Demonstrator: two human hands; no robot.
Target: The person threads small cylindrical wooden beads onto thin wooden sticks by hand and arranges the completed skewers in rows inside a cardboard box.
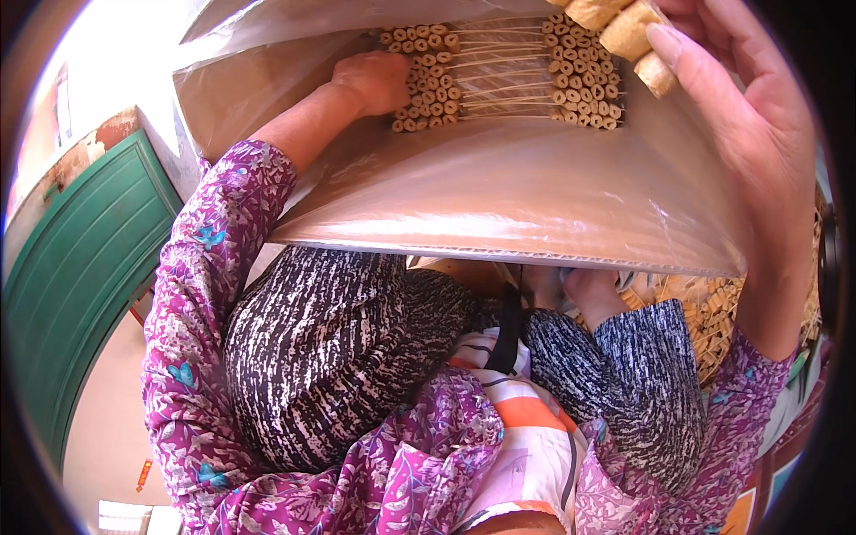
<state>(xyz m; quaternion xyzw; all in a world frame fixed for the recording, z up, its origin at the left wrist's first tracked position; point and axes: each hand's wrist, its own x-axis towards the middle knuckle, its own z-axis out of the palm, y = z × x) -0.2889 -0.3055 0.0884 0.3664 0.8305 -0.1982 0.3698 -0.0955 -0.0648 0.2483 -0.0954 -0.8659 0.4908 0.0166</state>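
Note:
A cardboard box (234, 102) lined with clear plastic (526, 192) stands open in front of me. Inside it, tan hollow rolls are stacked in a left pile (437, 85) and a right pile (584, 80), with thin sticks (504, 67) running between them. My left hand (370, 82) reaches into the box, its fingers curled against the outer side of the left pile; what they hold, if anything, is hidden. Above the box's right side, my right hand (744, 94) grips several larger-looking tan rolls (629, 31), thumb pressed on them. The upper edge cuts off part of that hand.
The box's near edge (499, 256) lies above my lap. A heap of loose tan rolls on sticks (713, 312) spreads at the right, beyond my knee and beside a bare foot (593, 285). A green curved panel (89, 276) stands at the left.

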